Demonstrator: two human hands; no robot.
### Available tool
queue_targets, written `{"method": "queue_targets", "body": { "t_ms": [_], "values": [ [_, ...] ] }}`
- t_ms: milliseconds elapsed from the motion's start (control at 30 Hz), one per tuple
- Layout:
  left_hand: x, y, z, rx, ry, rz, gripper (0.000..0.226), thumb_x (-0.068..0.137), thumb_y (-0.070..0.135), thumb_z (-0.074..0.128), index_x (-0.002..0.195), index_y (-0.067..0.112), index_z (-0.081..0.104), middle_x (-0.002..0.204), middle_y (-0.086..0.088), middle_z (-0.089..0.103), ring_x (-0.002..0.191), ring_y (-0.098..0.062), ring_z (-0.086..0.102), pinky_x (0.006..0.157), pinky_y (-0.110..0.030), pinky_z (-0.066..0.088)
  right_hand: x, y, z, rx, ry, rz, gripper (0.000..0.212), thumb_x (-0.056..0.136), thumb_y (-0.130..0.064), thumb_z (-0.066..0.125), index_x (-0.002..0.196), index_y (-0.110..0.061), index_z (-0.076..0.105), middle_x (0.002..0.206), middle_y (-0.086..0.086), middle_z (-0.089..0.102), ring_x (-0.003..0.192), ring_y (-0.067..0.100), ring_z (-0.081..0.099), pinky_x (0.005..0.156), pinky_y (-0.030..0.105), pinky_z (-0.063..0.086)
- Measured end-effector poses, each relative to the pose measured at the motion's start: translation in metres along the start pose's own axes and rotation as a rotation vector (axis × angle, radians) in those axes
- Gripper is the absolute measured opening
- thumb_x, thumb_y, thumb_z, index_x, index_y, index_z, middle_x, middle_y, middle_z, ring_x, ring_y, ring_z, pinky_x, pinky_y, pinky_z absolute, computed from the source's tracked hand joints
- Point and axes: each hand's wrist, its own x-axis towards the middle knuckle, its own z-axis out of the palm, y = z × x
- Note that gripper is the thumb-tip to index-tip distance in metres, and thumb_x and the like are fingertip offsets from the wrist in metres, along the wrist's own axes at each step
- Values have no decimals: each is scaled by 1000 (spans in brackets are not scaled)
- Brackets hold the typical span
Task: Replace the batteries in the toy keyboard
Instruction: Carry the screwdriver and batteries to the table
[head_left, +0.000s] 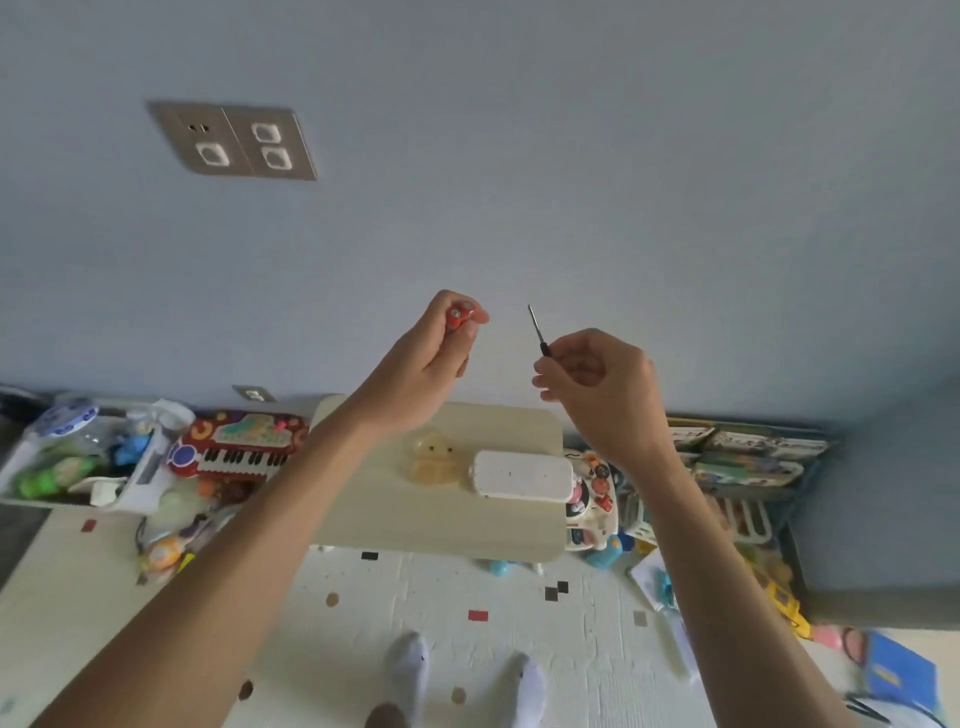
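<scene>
My left hand (435, 358) is raised in front of the blue wall, fingers closed around red batteries (459, 315) whose metal ends face me. My right hand (597, 387) is raised beside it and pinches a small screwdriver (537, 331) with its thin shaft pointing up. Below them a white oblong toy (521, 475) lies on the small beige table (441, 525), underside up; whether it is the toy keyboard is unclear. A red toy piano (240, 446) with black and white keys sits left of the table, against the wall.
A translucent yellowish toy (434, 457) lies on the table beside the white one. A white bin of toys (78, 457) stands far left, loose toys around the table, books (748, 452) at right. My white-socked feet (467, 675) stand on the speckled floor mat.
</scene>
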Motion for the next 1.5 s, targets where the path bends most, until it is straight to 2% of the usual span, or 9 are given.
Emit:
{"method": "queue_targets", "body": {
  "t_ms": [167, 333, 467, 567, 667, 833, 1033, 1267, 1500],
  "values": [
    [-8, -144, 46, 64, -36, -61, 19, 115, 31, 36, 124, 22, 50, 78, 16, 42, 71, -37, 43, 71, -50, 48, 23, 127, 63, -18, -49, 46, 4, 92, -13, 76, 95, -15, 75, 79, 0, 81, 75, 14, 80, 79, 40, 67],
    [-29, -316, 107, 161, -134, -135, 16, 114, 28, 36, 123, 20, 47, 80, 15, 46, 62, -4, 46, 61, -19, 37, 40, 285, 135, -73, -68, 54, 3, 92, -11, 76, 95, -13, 76, 79, -1, 81, 73, 13, 79, 76, 37, 67],
    [-47, -450, 159, 271, -209, -161, 8, 113, 33, 37, 117, 28, 43, 86, 36, 53, 71, -2, 53, 63, -18, 39, 56, 408, 182, -110, -80, 37, 4, 92, -11, 77, 93, -15, 76, 77, -3, 80, 72, 10, 79, 76, 39, 67],
    [-60, -537, 192, 471, -257, -96, 6, 112, 38, 37, 116, 33, 38, 90, 24, 52, 70, -9, 53, 64, -26, 42, 72, 489, 210, -132, -96, 20, 5, 92, -10, 77, 91, -15, 76, 77, -2, 80, 71, 9, 79, 77, 40, 66],
    [-71, -597, 220, 787, -283, 62, 25, 107, 46, 30, 117, 26, 41, 100, 11, 50, 72, -6, 51, 64, -23, 38, 89, 545, 226, -150, -103, -62, 8, 91, -8, 77, 90, -17, 75, 77, -3, 81, 72, 9, 79, 76, 33, 66],
    [-88, -640, 252, 1071, -202, 194, 36, 104, 49, 35, 108, 17, 51, 95, 0, 51, 72, -16, 53, 55, -31, 46, 103, 588, 237, -207, -97, -233, 8, 90, -11, 79, 89, -18, 75, 77, -2, 81, 69, 8, 79, 72, 24, 64],
    [-95, -646, 257, 1022, -148, 166, 48, 100, 58, 28, 124, 22, 49, 115, 3, 47, 89, -12, 59, 65, -32, 59, 98, 602, 241, -309, -92, -335, 9, 89, -14, 80, 86, -22, 75, 77, -7, 80, 72, 9, 78, 76, 25, 63],
    [-95, -649, 248, 928, -165, 143, 43, 99, 58, 38, 124, 27, 54, 120, 14, 46, 86, 1, 50, 69, -21, 44, 88, 605, 231, -339, -89, -331, 12, 88, -12, 80, 85, -23, 76, 74, -10, 78, 72, 4, 77, 70, 13, 59],
    [-88, -621, 238, 852, -153, 143, 47, 96, 64, 45, 129, 31, 54, 125, 21, 42, 80, -2, 66, 69, -30, 55, 94, 601, 213, -350, -69, -329, 14, 89, -14, 80, 83, -27, 76, 74, -12, 78, 68, 8, 76, 65, 24, 63]
  ]
}}
